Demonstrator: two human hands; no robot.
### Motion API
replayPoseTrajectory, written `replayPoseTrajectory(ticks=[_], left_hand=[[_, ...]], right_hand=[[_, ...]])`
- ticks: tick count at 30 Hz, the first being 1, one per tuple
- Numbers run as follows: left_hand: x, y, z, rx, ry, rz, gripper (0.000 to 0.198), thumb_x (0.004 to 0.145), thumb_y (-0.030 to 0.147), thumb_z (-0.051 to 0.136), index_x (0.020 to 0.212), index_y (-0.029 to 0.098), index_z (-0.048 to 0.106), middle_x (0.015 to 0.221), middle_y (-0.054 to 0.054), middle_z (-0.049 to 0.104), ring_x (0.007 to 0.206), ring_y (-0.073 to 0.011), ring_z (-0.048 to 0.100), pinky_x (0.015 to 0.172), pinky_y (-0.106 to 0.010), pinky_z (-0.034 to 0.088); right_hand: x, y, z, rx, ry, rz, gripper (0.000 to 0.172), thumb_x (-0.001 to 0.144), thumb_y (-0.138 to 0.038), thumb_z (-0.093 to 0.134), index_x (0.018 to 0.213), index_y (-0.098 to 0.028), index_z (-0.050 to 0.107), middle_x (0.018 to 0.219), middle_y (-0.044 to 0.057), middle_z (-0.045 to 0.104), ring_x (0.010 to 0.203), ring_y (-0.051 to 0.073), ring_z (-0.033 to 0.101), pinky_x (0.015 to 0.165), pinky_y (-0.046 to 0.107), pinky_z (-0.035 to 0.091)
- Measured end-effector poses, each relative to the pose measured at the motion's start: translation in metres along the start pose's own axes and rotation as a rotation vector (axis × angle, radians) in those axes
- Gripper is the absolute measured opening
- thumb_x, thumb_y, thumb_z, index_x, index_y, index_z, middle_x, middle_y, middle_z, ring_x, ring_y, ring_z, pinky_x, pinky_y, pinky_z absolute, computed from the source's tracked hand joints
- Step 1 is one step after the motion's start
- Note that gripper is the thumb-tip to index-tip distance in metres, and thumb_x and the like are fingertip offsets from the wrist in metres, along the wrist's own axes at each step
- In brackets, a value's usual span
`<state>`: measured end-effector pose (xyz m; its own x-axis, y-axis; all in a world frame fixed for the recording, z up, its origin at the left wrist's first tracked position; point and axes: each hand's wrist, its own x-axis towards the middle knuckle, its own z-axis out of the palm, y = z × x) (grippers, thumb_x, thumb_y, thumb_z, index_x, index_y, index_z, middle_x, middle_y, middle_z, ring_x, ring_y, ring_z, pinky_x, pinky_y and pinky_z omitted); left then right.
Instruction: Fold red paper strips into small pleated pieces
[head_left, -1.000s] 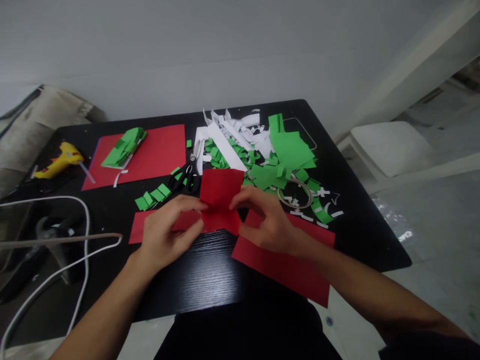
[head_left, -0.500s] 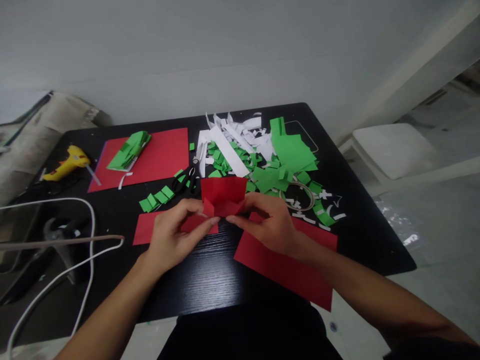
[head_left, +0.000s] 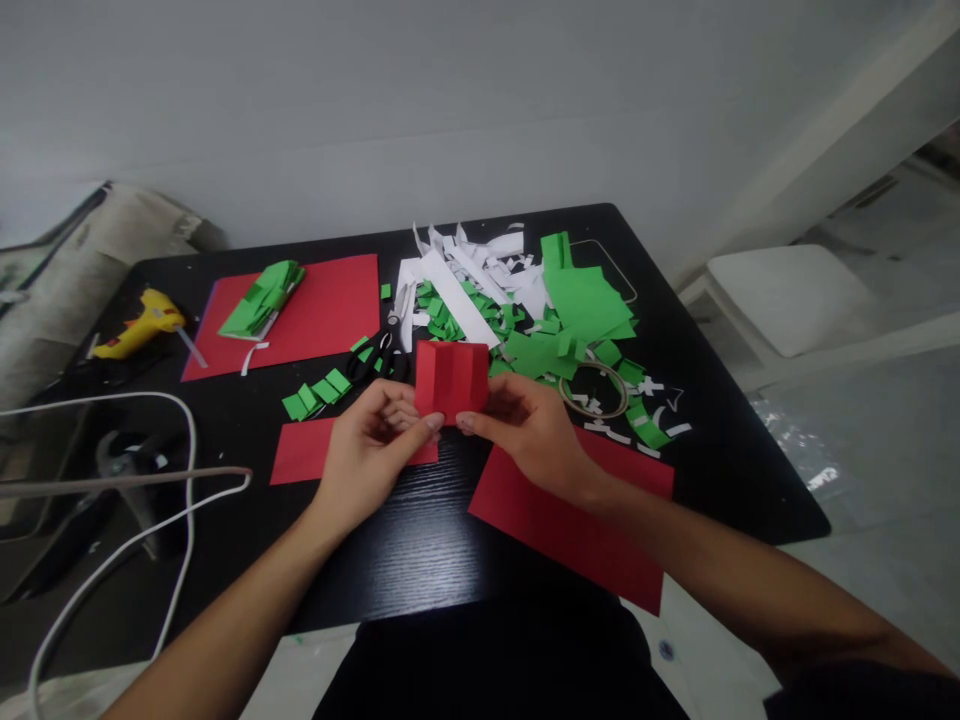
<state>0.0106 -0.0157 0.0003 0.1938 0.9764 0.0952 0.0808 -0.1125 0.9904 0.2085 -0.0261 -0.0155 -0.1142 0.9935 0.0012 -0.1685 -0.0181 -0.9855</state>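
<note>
A small creased piece of red paper [head_left: 452,375] is held up above the table between both hands, its vertical folds facing me. My left hand [head_left: 375,435] pinches its lower left corner, thumb in front and fingers behind. On the lower right, my right hand [head_left: 529,430] grips it the same way, the fingertips hidden behind the paper. Beneath the left hand lies a red paper strip [head_left: 300,453]. A larger red sheet [head_left: 570,520] rests under the right hand and reaches past the table's front edge.
Behind the hands are black-handled scissors [head_left: 382,350], white paper strips [head_left: 465,300], green paper scraps [head_left: 585,305] and a tape roll [head_left: 622,395]. At left are a yellow glue gun [head_left: 142,325], a folded green paper bundle [head_left: 262,298] on a red sheet [head_left: 337,305], and a white cable [head_left: 191,470].
The red paper's side folds, which stood open like a tray, are now pressed in, so it looks narrower and flatter. Both hands still hold it, with thumbs now on its front.
</note>
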Motion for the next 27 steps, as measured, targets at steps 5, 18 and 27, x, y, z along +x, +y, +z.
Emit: replayPoseTrajectory(ticks=[5,18,27], left_hand=[[0.002,0.000,0.002,-0.080,-0.008,-0.055,0.032,0.090,0.029,0.078,0.110,0.020,0.055,0.066,0.003,0.072,0.059,-0.0146,0.073,0.063,-0.026,0.060],[0.001,-0.006,-0.006,-0.126,-0.078,-0.144,0.016,0.095,0.033,0.073,0.102,0.019,0.074,0.073,-0.003,0.076,0.067,-0.0169,0.074,0.070,-0.030,0.062],[-0.003,0.007,-0.007,0.407,0.029,0.363,0.014,0.089,0.026,0.079,0.103,0.026,0.080,0.080,-0.001,0.064,0.076,-0.0164,0.061,0.070,-0.031,0.054]], right_hand=[[0.004,0.005,-0.001,0.124,-0.012,0.088,0.054,0.078,-0.038,0.089,0.118,-0.023,0.057,0.086,0.000,0.076,0.074,0.018,0.077,0.079,0.038,0.068],[-0.002,-0.001,-0.008,-0.695,-0.010,-0.689,0.017,0.093,-0.018,0.075,0.104,-0.032,0.076,0.127,0.004,0.074,0.132,0.029,0.062,0.119,0.058,0.042],[-0.007,-0.005,-0.003,-0.425,0.048,-0.418,0.014,0.089,-0.026,0.082,0.103,-0.025,0.079,0.097,0.002,0.083,0.082,0.018,0.078,0.075,0.030,0.064]])
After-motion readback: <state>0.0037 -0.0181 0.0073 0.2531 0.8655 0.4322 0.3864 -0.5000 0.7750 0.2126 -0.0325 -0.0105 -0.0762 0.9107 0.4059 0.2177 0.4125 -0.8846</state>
